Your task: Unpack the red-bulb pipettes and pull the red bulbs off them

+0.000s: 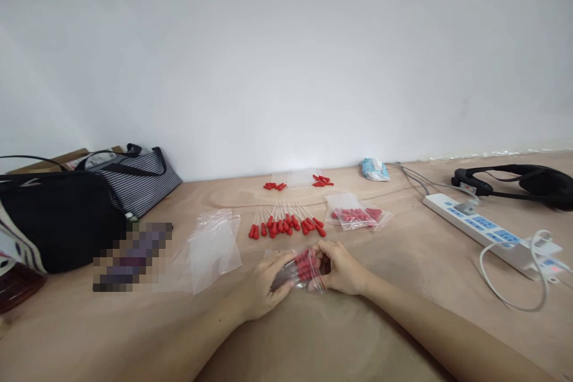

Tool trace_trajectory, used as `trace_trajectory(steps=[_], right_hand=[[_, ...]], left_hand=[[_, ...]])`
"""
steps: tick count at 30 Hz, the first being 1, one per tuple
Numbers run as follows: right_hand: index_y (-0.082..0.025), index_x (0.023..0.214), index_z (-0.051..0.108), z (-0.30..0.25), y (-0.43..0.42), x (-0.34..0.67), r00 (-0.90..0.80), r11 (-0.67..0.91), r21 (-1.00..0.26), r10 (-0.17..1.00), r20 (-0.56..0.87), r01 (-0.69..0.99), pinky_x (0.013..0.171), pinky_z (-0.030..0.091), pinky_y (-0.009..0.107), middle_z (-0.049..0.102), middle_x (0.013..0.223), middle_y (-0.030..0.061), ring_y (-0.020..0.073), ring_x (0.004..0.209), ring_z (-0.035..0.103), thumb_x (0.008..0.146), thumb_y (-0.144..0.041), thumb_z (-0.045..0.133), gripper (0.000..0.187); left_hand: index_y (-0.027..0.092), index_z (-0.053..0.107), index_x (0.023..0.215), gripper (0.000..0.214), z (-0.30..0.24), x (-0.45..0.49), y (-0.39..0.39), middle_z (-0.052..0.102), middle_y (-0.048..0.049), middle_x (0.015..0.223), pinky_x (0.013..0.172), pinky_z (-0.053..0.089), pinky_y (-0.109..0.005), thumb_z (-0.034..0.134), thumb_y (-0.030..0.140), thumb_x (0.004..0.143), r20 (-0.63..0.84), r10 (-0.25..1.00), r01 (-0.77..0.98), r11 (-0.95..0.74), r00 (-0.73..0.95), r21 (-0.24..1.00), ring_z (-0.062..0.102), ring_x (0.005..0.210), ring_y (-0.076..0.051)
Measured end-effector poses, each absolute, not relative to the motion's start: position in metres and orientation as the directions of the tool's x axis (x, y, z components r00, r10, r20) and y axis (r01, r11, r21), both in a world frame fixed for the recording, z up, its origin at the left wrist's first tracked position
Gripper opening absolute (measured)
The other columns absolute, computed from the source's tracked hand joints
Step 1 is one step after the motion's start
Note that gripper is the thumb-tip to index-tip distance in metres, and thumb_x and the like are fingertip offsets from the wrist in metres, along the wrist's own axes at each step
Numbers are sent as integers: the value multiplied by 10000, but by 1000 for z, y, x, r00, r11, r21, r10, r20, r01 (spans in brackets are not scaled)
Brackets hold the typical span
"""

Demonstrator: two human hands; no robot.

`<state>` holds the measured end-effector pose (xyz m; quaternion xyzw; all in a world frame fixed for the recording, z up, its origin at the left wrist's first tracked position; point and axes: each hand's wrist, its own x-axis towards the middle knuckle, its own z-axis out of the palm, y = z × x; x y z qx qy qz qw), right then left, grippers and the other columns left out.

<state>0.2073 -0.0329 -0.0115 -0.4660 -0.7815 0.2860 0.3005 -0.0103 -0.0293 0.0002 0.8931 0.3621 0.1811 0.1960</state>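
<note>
Between my two hands is a clear zip bag [305, 267] with several red-bulbed droppers in it. My left hand [264, 286] grips the bag's left part, thumb below and fingers above. At the bag's right end, my right hand [341, 267] pinches it with curled fingers near the red bulbs. Just beyond my hands, a loose pile of red-bulbed droppers [284, 224] lies with the clear stems pointing away. To its right rest filled zip bags [353, 215] with red bulbs inside. Empty clear bags [215, 245] are spread to the left of my left hand.
More droppers [322, 181] lie near the wall. On the right are a white power strip [483, 230] with looping cables and a black headset [519, 182]. A blue-and-white packet [375, 169] stands at the back. Black bag [67, 215] and striped bag [138, 182] occupy the left.
</note>
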Motion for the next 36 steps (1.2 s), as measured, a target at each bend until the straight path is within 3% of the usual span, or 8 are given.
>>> trace_trajectory(steps=[6, 11, 14, 20, 25, 28, 31, 36], right_hand=[[-186, 762, 485, -14, -35, 205, -392, 490, -579, 871, 295, 652, 701, 332, 276, 589, 762, -11, 148, 743, 523, 664, -326, 680, 259], [-207, 794, 560, -15, -34, 205, -466, 560, -556, 826, 318, 614, 734, 323, 290, 615, 789, -6, 152, 783, 532, 697, -304, 662, 171], [-194, 732, 572, -17, -30, 209, -456, 529, -619, 841, 290, 581, 730, 337, 288, 604, 727, -17, 139, 739, 523, 697, -293, 657, 135], [-168, 767, 530, -15, -23, 236, -409, 365, -805, 897, 169, 468, 516, 354, 198, 528, 643, -39, 79, 542, 451, 708, -281, 613, 152], [-179, 868, 564, -14, -24, 239, -465, 557, -647, 821, 332, 521, 709, 422, 288, 597, 846, 27, 157, 786, 531, 658, -305, 685, 273], [-191, 853, 596, -20, -26, 236, -478, 596, -651, 792, 379, 471, 743, 432, 307, 619, 849, 39, 164, 819, 549, 737, -288, 622, 153], [-190, 831, 633, -26, -26, 241, -418, 504, -766, 843, 338, 399, 692, 457, 279, 621, 807, 31, 141, 751, 573, 767, -292, 585, 129], [-173, 794, 662, -28, -26, 262, -265, 203, -963, 952, 152, 175, 569, 471, 248, 613, 691, 5, 112, 603, 568, 643, -307, 680, 203]], left_hand=[[242, 394, 1239, 429, 2, -13, -30, 545, -53, 1192, 923, 408, -362, 464, 255, 817, 153, 739, 599, -633, 656, 491, 511, 1074, -196], [225, 403, 1243, 434, 2, -12, -29, 521, -65, 1226, 948, 391, -383, 465, 260, 816, 141, 731, 600, -640, 667, 481, 487, 1110, -208], [224, 419, 1233, 427, 7, -13, -30, 523, -63, 1227, 955, 385, -391, 470, 255, 810, 121, 741, 621, -629, 660, 467, 473, 1130, -216], [272, 390, 1264, 446, 23, -20, -31, 499, -47, 1262, 917, 417, -391, 461, 283, 824, 46, 761, 666, -594, 647, 452, 489, 1120, -220], [273, 393, 1266, 453, 22, -22, -29, 491, -44, 1272, 946, 392, -406, 471, 304, 820, 29, 754, 669, -599, 656, 439, 464, 1149, -222], [265, 401, 1262, 446, 20, -22, -29, 478, -49, 1285, 959, 380, -413, 462, 317, 823, 25, 760, 675, -591, 650, 441, 444, 1169, -227], [256, 405, 1262, 445, 20, -21, -29, 463, -50, 1299, 968, 371, -422, 456, 321, 824, 7, 764, 677, -576, 645, 458, 422, 1190, -232], [252, 392, 1276, 459, 22, -20, -28, 445, -43, 1316, 993, 344, -419, 454, 273, 822, 30, 738, 645, -608, 674, 462, 394, 1213, -216]])
